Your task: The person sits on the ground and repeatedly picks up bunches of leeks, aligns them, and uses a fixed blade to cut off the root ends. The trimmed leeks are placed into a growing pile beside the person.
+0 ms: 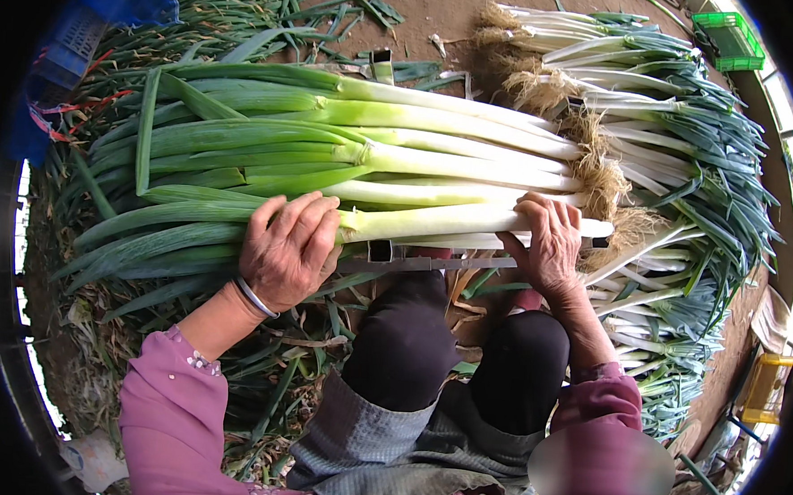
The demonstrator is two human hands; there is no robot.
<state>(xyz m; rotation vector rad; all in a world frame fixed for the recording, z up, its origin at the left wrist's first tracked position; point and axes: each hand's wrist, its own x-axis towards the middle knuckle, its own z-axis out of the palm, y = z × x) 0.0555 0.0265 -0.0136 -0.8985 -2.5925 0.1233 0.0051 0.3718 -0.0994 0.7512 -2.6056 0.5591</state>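
Observation:
My left hand [292, 252] is closed over a leek [431, 223] where its white shaft turns into green leaves. Near the root end of the same stalk, my right hand [548, 245] grips the shaft with the thumb below. This leek lies at the near side of several other leeks [474, 167], laid parallel with leaves to the left and roots [602, 171] to the right. A metal rack [429, 265] with square-tube ends shows beneath them, above my knees. The leaves partly hide the rack.
Rooted leeks [698, 129] lie in a long heap on the right. Leaf scraps [275, 382] cover the ground at left and below. A green crate [730, 40], a yellow crate [766, 388] and a blue crate [66, 62] stand around the edges.

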